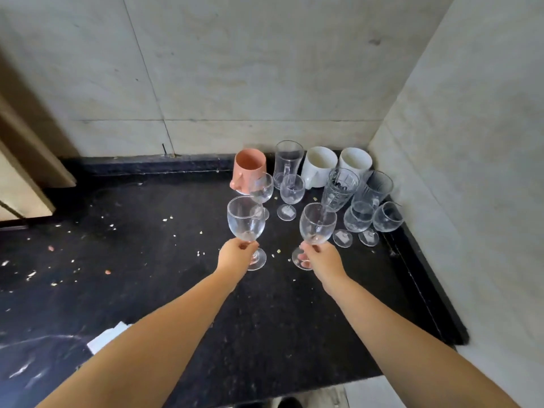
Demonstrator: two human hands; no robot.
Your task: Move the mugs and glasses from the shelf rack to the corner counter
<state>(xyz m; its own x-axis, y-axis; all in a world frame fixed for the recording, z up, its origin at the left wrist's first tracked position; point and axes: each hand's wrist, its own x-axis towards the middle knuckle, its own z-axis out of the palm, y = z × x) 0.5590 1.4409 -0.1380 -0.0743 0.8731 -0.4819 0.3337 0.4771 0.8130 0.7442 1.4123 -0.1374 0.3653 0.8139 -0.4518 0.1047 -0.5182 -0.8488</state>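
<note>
My left hand (235, 256) grips the stem of a clear wine glass (245, 217), held upright just over the black corner counter (147, 260). Around the stem of a second wine glass (317, 223) my right hand (322, 257) is closed. Behind them in the corner stand a pink mug (250, 167), two white mugs (319, 166) (354, 161), a tall clear glass (288, 161), two patterned tumblers (340, 188) (375, 187) and several more stemmed glasses (291, 191). The shelf rack is out of view.
Pale tiled walls (265, 83) close the corner at the back and right. Crumbs and bits of debris dot the counter at left and centre. A white paper scrap (107, 337) lies near the front left. A beige cabinet edge (26, 160) juts in at far left.
</note>
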